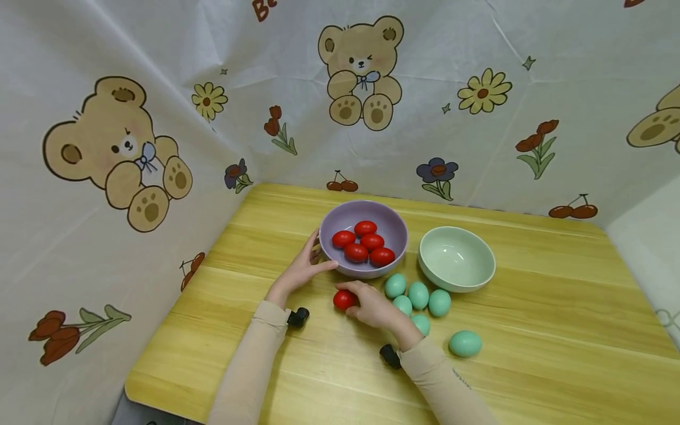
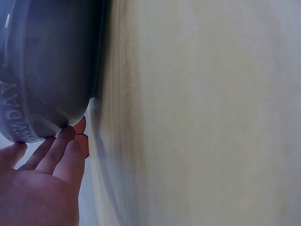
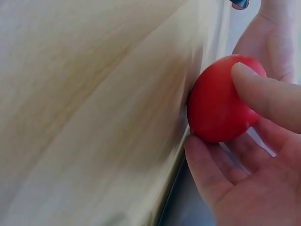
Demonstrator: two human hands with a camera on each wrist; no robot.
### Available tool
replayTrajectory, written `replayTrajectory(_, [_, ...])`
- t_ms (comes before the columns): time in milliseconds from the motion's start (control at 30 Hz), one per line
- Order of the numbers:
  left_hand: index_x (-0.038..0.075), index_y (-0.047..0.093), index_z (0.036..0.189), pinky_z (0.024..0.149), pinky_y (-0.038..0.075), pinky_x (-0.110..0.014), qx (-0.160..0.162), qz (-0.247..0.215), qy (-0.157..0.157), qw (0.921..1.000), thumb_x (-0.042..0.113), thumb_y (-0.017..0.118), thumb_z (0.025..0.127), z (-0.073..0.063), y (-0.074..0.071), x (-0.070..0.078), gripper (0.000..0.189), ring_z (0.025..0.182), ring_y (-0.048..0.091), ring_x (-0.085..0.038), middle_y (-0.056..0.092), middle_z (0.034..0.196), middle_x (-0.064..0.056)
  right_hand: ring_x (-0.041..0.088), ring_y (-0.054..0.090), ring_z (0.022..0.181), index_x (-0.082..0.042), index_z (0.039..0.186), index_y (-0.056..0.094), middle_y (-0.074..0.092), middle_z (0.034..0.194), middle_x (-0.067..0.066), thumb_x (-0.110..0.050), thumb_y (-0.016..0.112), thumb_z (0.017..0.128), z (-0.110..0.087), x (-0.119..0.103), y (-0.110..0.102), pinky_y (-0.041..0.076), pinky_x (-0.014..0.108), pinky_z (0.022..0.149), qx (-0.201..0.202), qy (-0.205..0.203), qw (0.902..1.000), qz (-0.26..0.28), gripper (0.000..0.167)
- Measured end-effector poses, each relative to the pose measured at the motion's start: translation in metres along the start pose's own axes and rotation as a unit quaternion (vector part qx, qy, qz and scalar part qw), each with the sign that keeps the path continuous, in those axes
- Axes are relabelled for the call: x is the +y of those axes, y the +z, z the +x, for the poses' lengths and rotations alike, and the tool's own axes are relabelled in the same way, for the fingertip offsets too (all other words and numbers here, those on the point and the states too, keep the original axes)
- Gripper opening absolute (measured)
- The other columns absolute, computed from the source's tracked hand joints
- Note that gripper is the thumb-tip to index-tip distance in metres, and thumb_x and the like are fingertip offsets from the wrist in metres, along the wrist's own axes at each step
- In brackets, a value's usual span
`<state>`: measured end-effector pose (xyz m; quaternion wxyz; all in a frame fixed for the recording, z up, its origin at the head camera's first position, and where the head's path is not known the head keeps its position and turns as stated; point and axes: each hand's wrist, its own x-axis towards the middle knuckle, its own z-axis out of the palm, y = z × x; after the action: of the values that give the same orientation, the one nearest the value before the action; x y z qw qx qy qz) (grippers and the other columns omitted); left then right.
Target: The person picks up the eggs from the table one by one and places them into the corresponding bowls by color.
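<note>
My right hand point(image 1: 373, 305) holds a red egg point(image 1: 344, 300) close to the wooden table, thumb on one side and fingers around the other, as the right wrist view shows. My left hand point(image 1: 300, 273) rests against the left side of a purple bowl point(image 1: 327, 219). In the left wrist view its nearly straight fingertips touch the bowl's outer wall point(image 2: 61, 66). Inside that bowl lie several red eggs point(image 1: 356, 252). Just right of my right hand, several green eggs point(image 1: 418, 294) lie grouped on the table, one partly behind the wrist.
A pale green bowl point(image 1: 458, 260) with nothing in it stands right of the purple one. One green egg point(image 1: 465, 343) lies apart, beside my right sleeve. The wooden table point(image 1: 558, 307) meets a bear-patterned cloth point(image 1: 361, 147) at the back and left.
</note>
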<state>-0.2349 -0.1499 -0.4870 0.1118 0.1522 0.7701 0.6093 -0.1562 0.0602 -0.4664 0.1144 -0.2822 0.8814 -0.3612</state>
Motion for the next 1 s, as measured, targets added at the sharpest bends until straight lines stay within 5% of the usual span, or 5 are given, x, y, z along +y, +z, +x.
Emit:
replayTrajectory(367, [0.014,0.003,0.150,0.108,0.022,-0.044,-0.028,-0.006,0.000,0.9996,0.020,0.070,0.084,-0.011,-0.001,0.027,0.094,0.132,0.023,-0.038,0.015,0.148,-0.019,0.027,0.049,0.110,-0.003,0.126,0.054,0.052,0.123,0.012,-0.010,0.071,0.082,-0.004,-0.001,-0.009,0.040,0.043,0.094,-0.018,0.000,0.9988,0.046,0.048])
replayTrajectory(567, [0.016,0.004,0.150,0.107,0.023,-0.045,-0.028,-0.005,0.003,0.9996,0.021,0.070,0.084,-0.010,-0.002,0.026,0.093,0.132,0.023,-0.039,0.016,0.148,-0.018,0.020,0.051,0.104,-0.005,0.126,0.055,0.053,0.121,0.007,-0.018,0.072,0.082,-0.006,-0.006,-0.027,0.044,0.038,0.089,-0.044,-0.031,0.9960,0.071,0.049])
replayTrajectory(800, [0.015,0.003,0.150,0.106,0.024,-0.047,-0.033,0.000,0.006,0.9994,0.020,0.069,0.085,-0.010,-0.001,0.026,0.092,0.131,0.024,-0.041,0.015,0.148,-0.020,0.021,0.050,0.110,-0.004,0.125,0.055,0.055,0.122,0.006,-0.012,0.074,0.079,-0.004,-0.011,-0.050,0.043,0.039,0.094,-0.017,-0.064,0.9944,0.082,0.050])
replayTrajectory(1000, [0.026,0.005,0.150,0.106,0.026,-0.043,-0.013,0.005,0.003,0.9999,0.026,0.071,0.083,-0.001,-0.002,0.003,0.094,0.131,0.026,-0.037,0.018,0.149,-0.011,0.022,0.052,0.108,-0.006,0.124,0.056,0.055,0.122,0.004,-0.013,0.076,0.078,0.001,-0.004,-0.066,0.044,0.039,0.092,0.015,-0.068,0.9906,0.118,0.051])
